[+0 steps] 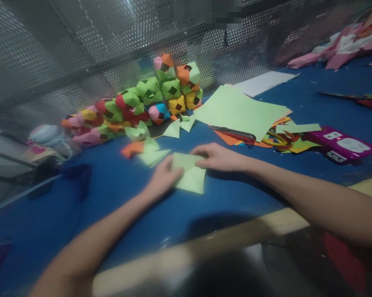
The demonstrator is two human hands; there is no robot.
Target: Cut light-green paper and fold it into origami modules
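Observation:
A small square of pale green paper (pixel 190 177) lies between my hands over the blue tabletop, with crease lines faintly showing. My left hand (pixel 164 176) grips its left edge, thumb on top. At its upper right edge, my right hand (pixel 215 157) pinches the sheet between thumb and fingers. Just beyond my left hand sit folded pale green paper pieces (pixel 153 156) and an orange folded piece (pixel 132 149). The fingers under the paper are hidden, and the view is somewhat blurred.
Folded paper cubes (pixel 148 90) are stacked along the perforated metal screen (pixel 111 53). Large green sheets (pixel 241 107) lie to the right, with a dark-bladed tool (pixel 232 133), yellow-handled scissors (pixel 275 139) and a purple box (pixel 343 144) nearby. The table's wooden edge (pixel 179 255) runs in front.

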